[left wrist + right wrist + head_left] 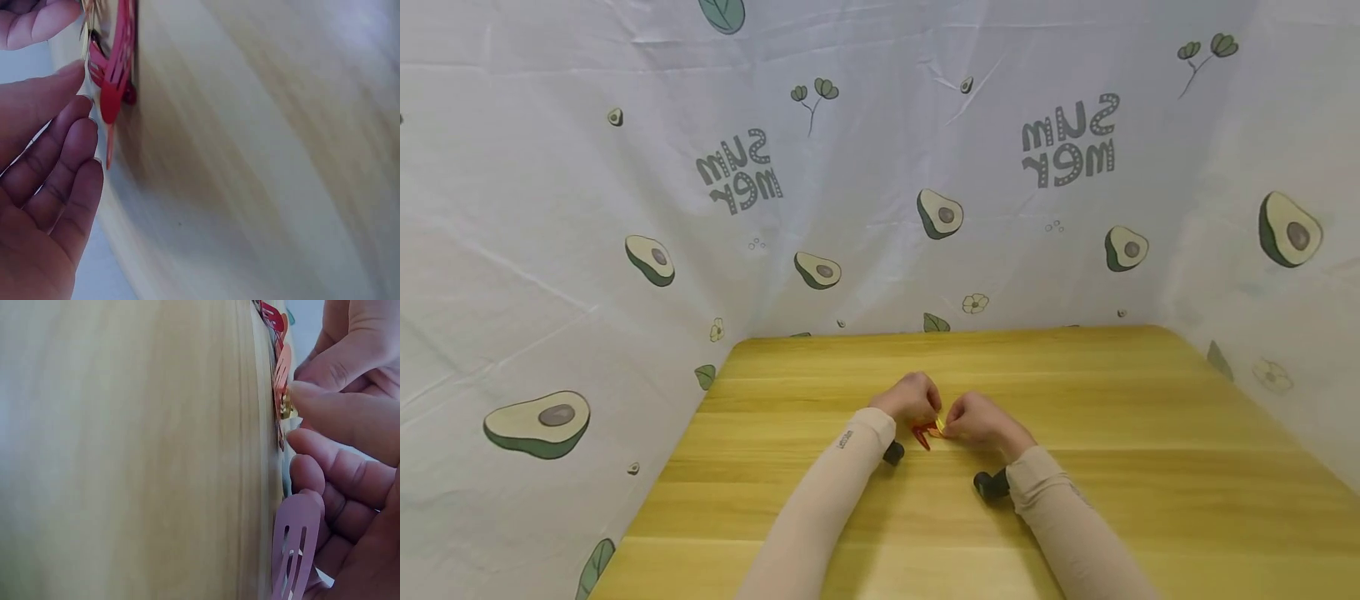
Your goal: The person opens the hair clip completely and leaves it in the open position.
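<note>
My left hand [912, 397] and right hand [981, 419] meet over the table, fingertips close together at a small yellow hair clip [940, 424]. Thumb and index finger of each hand pinch at this clip. A red hair clip [921, 436] and an orange hair clip [934, 432] lie just under the fingers, overlapping the yellow one in the head view. In the left wrist view the red clip [112, 100] hangs past the thumb. A purple hair clip [303, 505] shows beside the lower fingers of my right hand [356, 481]; in the head view it is hidden.
The wood-patterned table [775, 483] has rounded far corners. A white cloth [880, 167] printed with avocados hangs behind it and at both sides. Black wrist devices [992, 485] sit below both cuffs, close over the tabletop.
</note>
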Available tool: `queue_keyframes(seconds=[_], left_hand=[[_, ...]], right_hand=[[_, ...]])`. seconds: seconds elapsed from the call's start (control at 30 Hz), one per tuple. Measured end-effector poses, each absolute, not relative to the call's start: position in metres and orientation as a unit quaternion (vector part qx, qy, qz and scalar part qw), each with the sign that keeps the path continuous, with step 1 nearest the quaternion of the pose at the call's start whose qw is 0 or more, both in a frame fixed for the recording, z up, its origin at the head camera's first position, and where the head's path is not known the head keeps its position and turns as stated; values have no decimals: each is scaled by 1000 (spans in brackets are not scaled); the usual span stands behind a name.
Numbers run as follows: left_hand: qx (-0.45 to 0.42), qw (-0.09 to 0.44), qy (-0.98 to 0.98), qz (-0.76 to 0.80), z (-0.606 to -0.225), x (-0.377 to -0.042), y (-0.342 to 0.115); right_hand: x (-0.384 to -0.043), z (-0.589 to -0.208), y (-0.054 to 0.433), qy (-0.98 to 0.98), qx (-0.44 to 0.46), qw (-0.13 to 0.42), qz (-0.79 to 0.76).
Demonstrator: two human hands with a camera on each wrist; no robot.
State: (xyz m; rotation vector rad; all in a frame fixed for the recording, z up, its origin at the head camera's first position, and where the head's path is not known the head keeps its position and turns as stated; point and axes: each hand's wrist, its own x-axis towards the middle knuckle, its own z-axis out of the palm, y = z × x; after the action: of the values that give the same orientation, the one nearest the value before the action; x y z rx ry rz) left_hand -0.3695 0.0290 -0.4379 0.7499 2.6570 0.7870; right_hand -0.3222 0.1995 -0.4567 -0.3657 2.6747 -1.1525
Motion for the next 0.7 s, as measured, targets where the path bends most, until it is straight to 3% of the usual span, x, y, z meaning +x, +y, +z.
queue_keyframes(seconds=[0.7], left_hand=[[251,156,915,274,-439,-368,22]], right_hand=[[-321,-454,197,915,-119,114,-370]])
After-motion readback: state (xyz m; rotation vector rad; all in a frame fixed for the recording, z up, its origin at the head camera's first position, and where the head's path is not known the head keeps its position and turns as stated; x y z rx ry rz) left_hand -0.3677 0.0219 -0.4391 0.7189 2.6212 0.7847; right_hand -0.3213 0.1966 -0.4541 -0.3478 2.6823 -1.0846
